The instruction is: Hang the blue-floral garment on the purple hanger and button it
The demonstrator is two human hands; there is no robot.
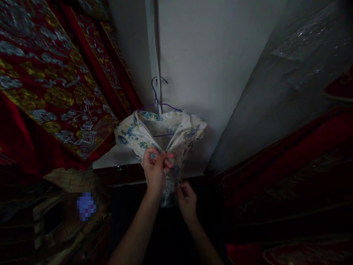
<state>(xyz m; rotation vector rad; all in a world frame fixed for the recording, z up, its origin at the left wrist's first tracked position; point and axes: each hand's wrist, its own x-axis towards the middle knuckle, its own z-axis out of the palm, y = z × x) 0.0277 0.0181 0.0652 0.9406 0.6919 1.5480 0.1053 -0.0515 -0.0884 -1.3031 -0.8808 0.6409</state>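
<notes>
A white blouse [142, 141] with blue and green flowers hangs on a thin purple wire hanger [155, 98] against the wall. Its front is parted in a V below the collar. At the bottom of that V, my left hand [154, 167] pinches the front edges of the cloth, fingers bent. Lower and to the right, my right hand [186, 201] has its fingertips closed on the blouse's lower front edge. The cloth between my hands is blurred, and its fastening cannot be made out.
Red embroidered cloth [62, 84] with gold and silver flowers hangs at left. A pale strap [152, 40] runs down the wall to the hanger. More red fabric [298, 143] lies along the right. At lower left is a dark rectangular object [53, 217] beside a pixelated patch.
</notes>
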